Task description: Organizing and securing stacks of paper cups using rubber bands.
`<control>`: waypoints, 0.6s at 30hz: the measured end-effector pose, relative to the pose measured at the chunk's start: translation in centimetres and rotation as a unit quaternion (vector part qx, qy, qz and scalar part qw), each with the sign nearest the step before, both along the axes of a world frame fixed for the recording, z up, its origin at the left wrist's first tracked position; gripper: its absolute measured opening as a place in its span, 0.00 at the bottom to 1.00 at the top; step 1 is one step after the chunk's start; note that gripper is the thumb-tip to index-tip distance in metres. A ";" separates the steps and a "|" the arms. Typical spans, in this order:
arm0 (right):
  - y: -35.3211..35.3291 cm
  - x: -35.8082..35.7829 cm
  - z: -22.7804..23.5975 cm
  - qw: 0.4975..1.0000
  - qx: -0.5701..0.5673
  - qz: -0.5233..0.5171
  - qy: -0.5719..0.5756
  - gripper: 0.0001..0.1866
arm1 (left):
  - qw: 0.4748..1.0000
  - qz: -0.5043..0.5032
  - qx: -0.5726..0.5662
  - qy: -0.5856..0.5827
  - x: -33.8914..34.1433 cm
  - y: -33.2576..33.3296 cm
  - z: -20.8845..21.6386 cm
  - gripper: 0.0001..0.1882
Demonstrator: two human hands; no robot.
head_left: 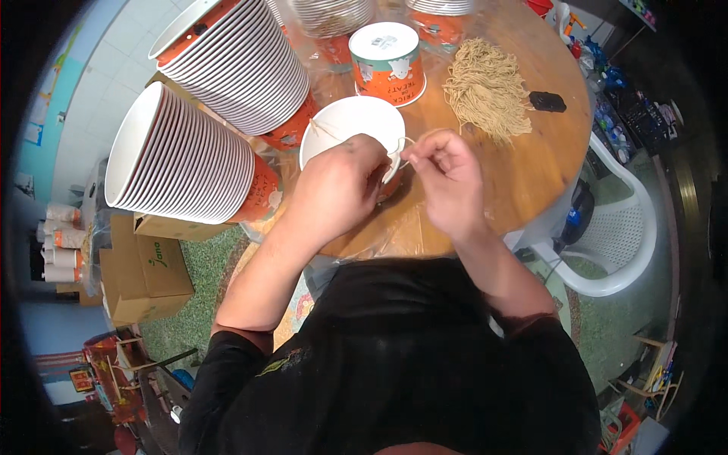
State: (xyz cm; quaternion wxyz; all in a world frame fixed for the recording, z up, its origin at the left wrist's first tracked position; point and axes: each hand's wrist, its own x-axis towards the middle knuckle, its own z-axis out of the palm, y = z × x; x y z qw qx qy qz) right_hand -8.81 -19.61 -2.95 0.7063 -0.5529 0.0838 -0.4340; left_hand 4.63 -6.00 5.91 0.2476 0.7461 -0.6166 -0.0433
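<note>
A paper bucket (360, 117) with a white inside stands at the table's near side, its mouth turned up toward me. My left hand (343, 182) is closed at its near right rim, with the fingertips partly hidden behind the hand. A thin tan cord (403, 144) runs from that rim to my right hand (452, 174), whose thumb and forefinger pinch its end. Another piece of cord (324, 129) shows inside the bucket on the left. Just beyond, an orange and green bucket (387, 72) sits upside down.
Cut tan cords (489, 91) lie heaped at the far right, beside a small black object (547, 101). Two tall leaning stacks of nested buckets (197, 155) fill the left, with more stacks behind. A white plastic chair (618, 227) stands right; cardboard boxes (152, 269) are on the floor left.
</note>
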 end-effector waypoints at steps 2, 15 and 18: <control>-0.6 -0.1 0.9 0.998 -0.019 0.041 0.043 0.11 | 1.000 0.000 -0.015 -0.005 0.0 -0.1 0.1 0.10; 0.9 -1.2 1.1 0.994 0.032 0.088 0.059 0.13 | 0.983 0.038 -0.010 0.177 -0.5 -0.7 -1.0 0.08; 1.3 -1.5 1.7 0.993 0.047 0.060 0.095 0.13 | 0.980 0.039 -0.046 0.189 -0.7 -0.7 -1.2 0.09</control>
